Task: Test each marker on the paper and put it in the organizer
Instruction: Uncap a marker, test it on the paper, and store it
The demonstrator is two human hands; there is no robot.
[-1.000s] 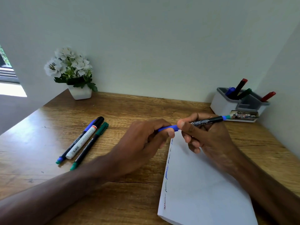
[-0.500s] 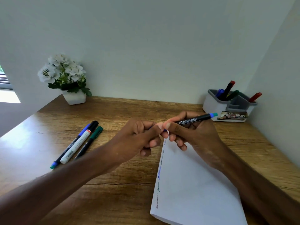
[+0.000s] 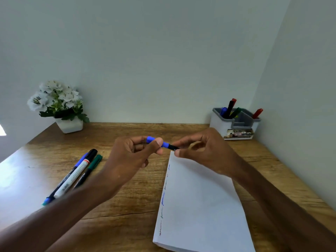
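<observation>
Left hand [image 3: 131, 157] curled round the blue cap [image 3: 151, 139], thumb on top. Right hand [image 3: 205, 151] pinches the black barrel of the marker [image 3: 168, 146]. Marker sits centre frame, just above the top edge of the paper [image 3: 200, 206]. Cannot tell whether the cap is going on or coming off. Either way: keep cap and barrel in line and move straight. Organizer [image 3: 220, 124] at right, untested markers [image 3: 76, 177] at left.

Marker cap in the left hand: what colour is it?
The cap of the marker is blue; head view.
</observation>
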